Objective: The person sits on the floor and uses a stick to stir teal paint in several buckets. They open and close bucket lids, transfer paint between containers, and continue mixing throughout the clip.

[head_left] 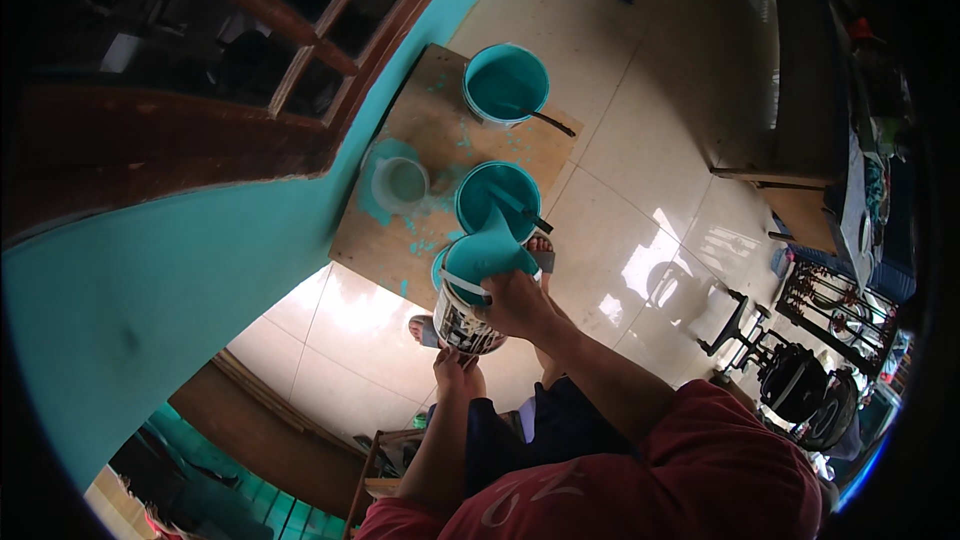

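Observation:
A white paint bucket [462, 328] with a printed side is tipped forward between my hands. Teal paint [490, 235] runs over its lip in a broad stream. The stream falls into a second teal-coated bucket [463, 202] standing just beyond, which has a dark-ended stirring tool [540, 225] leaning in it. My right hand [518, 305] is closed on the tipped bucket's upper right side, by the handle and rim. Low on the same bucket, my left hand [456, 368] grips the base, its fingers partly hidden.
Under the buckets lies a paint-spattered board [365, 265]. A third bucket [506, 85] with a dark-handled stick stands at its far end, and a small whitish tub [400, 185] sits left. A teal wall [200, 280] borders the left. A wooden table [790, 176] stands at right.

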`<action>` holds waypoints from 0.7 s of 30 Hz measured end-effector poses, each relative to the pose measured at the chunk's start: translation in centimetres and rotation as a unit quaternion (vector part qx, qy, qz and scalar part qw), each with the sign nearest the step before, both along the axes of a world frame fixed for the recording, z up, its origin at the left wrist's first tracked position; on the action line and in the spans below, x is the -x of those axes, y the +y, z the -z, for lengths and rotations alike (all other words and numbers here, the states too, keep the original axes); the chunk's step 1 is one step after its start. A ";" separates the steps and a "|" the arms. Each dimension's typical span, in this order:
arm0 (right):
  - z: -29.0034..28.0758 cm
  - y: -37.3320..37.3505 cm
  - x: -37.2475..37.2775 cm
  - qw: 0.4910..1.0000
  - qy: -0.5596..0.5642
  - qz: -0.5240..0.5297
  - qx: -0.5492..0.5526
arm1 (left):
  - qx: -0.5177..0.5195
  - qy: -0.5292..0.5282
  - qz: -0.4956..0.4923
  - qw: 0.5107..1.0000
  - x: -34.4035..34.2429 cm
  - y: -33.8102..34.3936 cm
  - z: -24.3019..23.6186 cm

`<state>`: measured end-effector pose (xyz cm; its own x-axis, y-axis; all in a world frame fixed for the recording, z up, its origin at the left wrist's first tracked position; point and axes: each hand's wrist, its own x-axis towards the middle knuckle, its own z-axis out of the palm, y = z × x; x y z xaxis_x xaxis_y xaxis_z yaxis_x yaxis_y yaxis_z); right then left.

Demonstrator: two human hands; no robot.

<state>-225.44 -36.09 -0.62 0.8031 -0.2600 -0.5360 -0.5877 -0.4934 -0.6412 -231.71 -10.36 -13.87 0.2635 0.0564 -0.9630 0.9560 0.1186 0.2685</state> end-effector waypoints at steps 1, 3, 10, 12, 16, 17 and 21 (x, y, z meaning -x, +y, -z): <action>0.1 0.0 0.0 1.000 0.002 0.002 -0.005 | -0.001 0.000 0.000 1.000 -0.1 0.0 -0.1; 0.3 0.0 0.0 1.000 -0.001 0.008 -0.008 | -0.004 0.001 -0.003 1.000 -0.1 0.0 -0.2; -0.5 0.6 0.1 1.000 -0.022 0.016 -0.003 | -0.001 -0.004 -0.010 1.000 -0.3 0.2 0.6; -1.1 0.8 0.1 1.000 -0.025 0.008 -0.004 | 0.003 0.000 -0.021 1.000 -0.9 0.0 1.3; -2.4 1.1 0.1 0.999 -0.015 0.002 -0.033 | -0.002 0.017 -0.046 0.999 -2.1 -0.7 2.8; -2.7 1.3 0.1 0.999 0.000 0.003 -0.051 | -0.009 0.021 -0.058 0.998 -2.5 -0.9 3.1; -3.6 1.9 0.4 0.998 0.004 -0.012 -0.061 | 0.022 -0.011 -0.071 0.997 -3.7 -1.4 4.3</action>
